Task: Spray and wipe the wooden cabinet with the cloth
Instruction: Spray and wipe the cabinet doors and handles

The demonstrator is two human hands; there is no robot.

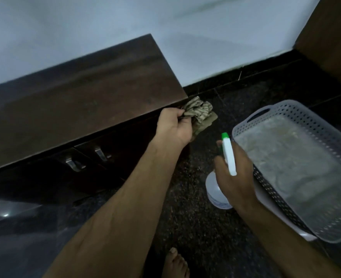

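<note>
Nearest to me, below both forearms, my bare foot [176, 261] stands on the dark speckled floor [197, 227]; noted only as footing. My right hand [234, 177] is wrapped around the neck of the spray bottle [228, 153], fingers closed on it, the index side lying towards the trigger though the trigger itself is hidden; the green nozzle sits above my knuckles and points towards the cabinet's end, which I judge is why the bottle is held raised and not set down; its pale body hangs below my palm. Immediately to the outer side of that hand, touching or nearly touching the wrist, sits a perforated grey basket [298, 115] holding folded pale cloths; I judge it is kept within reach as supply. Beyond and across from the bottle, my left hand [175, 125] is clenched on the striped cloth [199, 113], fingers [183, 119] curled tight around a bunched wad, the loose folds spilling past my fingertips; the wad is pressed at the near corner of the wooden cabinet [85, 101], just under the lip of its top, so the step in hand appears to be wiping that end edge. Below my left wrist, two metal drawer handles [89, 157] show on the cabinet front. Farthest off, the pale wall [165, 21] backs the cabinet; the top surface beyond my fingers looks dull; whether it is wet I cannot tell.
</note>
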